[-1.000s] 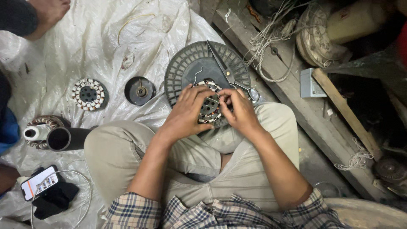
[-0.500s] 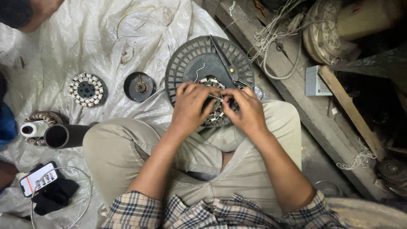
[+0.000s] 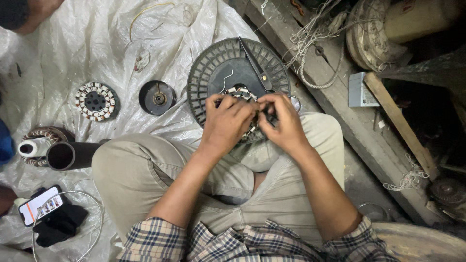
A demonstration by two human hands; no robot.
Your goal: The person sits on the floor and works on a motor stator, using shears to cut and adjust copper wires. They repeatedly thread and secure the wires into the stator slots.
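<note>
Left hand [image 3: 227,118] and right hand [image 3: 282,121] both curled closed around wound stator [image 3: 239,92], fingertips pinching its windings, over grey round grille [image 3: 213,68]. Scissors [image 3: 256,68] on grille, just behind.

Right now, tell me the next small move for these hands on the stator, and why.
Probably keep the left hand steadying the wound stator while the right hand pulls its pinched wire snug. Both hands press on the stator over the round plastic grille, and the scissors lie unused behind.
</note>
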